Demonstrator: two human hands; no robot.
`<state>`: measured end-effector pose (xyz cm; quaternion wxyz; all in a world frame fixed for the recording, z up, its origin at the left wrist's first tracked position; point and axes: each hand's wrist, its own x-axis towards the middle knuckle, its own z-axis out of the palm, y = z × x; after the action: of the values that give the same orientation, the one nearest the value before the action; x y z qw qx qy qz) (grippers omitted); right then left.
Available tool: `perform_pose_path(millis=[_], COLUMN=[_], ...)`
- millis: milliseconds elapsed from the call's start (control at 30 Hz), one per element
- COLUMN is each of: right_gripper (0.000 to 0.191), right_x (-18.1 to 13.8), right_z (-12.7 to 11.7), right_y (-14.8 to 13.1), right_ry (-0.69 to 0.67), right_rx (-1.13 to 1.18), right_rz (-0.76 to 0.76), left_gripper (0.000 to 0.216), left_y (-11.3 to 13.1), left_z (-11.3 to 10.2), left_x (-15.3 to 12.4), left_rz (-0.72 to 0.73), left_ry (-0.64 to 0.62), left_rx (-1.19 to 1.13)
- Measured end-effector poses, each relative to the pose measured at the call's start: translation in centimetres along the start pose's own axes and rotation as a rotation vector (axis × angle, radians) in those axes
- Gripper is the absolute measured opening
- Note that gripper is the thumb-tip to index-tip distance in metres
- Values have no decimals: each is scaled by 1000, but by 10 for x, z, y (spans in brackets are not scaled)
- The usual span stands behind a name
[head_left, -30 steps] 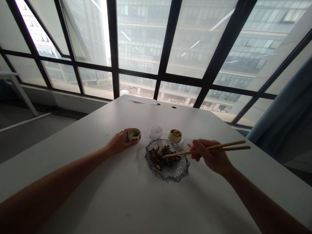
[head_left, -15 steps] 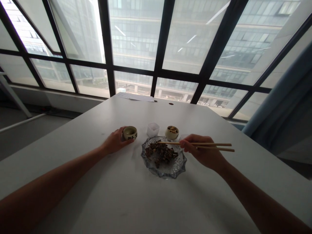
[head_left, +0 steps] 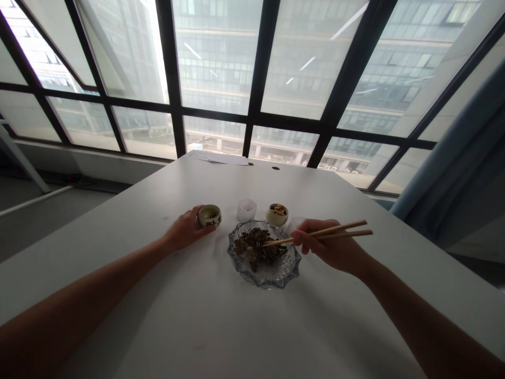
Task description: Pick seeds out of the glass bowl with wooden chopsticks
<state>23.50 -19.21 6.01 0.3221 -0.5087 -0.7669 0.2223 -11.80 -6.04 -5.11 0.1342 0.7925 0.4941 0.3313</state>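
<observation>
My left hand (head_left: 185,228) curls around the side of a small cream cup (head_left: 210,216) with dark lettering, which stands on the table. Between the fingers of my right hand (head_left: 331,245) is a pair of chopsticks (head_left: 321,232), slanting down to the left. Their tips reach into a pile of dark striped seeds (head_left: 262,246), which look like sunflower seeds. The pile lies in a scalloped glass plate (head_left: 282,276). A pale bit is visible among the seeds near the tips; I cannot tell whether it is gripped.
Behind the plate stand a small white container (head_left: 246,210) and a second cream cup (head_left: 276,215) holding light brown pieces, perhaps peanuts. A clear container (head_left: 298,223) is partly hidden by my right hand. Paper (head_left: 221,158) lies at the white table's (head_left: 177,316) far end, before the windows.
The chopsticks have tilted more steeply, with their tips lower and slightly right in the seed pile. Their rear ends have risen and shifted left. My left hand stays at the cup.
</observation>
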Motion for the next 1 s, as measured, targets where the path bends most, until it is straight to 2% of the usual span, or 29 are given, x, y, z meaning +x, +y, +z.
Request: perform_pose_path(millis=[100,300,533,1000], right_gripper=[48,57,56,51], right_x=[1,0,-1,0], right_z=[4,2,1,4], right_y=[3,7,-2,-4], right_ry=[16,157,36,14], right_rx=[57,101,23,33], right_rz=[-34,-46,-23,-32], left_gripper=[76,76,77,76], left_y=[0,0,-2,-1], left_z=[0,0,0,0], left_x=[0,0,0,0], left_rz=[-2,4,10,6], left_ry=[-7,-14,-23,4], left_rx=[0,-1,1,5])
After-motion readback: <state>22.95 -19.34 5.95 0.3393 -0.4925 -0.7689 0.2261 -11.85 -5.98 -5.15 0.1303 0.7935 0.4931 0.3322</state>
